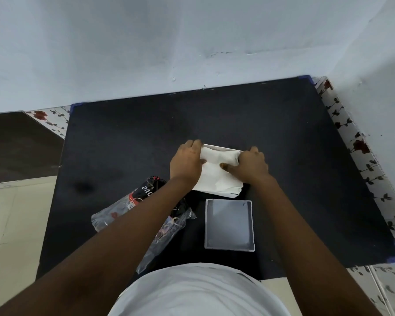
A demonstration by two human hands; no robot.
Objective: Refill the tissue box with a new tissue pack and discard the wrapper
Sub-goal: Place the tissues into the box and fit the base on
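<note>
- The left hand (187, 159) grips the left side of a white tissue stack (217, 173), its fingers curled over the far left corner and closed on the paper.
- The right hand (251, 165) presses down on the right side of the same stack, thumb lying across the top sheet and fingers closed over the right edge.
- The stack sits in the tissue box (221, 147), whose white rim shows only along the far edge between the two hands; the near end of the tissues spreads loosely towards the person.
- Just near of the stack, touching nothing, a clear square lid (229, 225) lies flat on the black mat (283, 144).
- To the left of the lid, the emptied wrapper (132, 208), clear plastic with red and black print, lies crumpled on the mat, partly under the left forearm.
- The mat covers a table with a floral-patterned edge (360, 144), which stands against a pale wall (192, 42).
</note>
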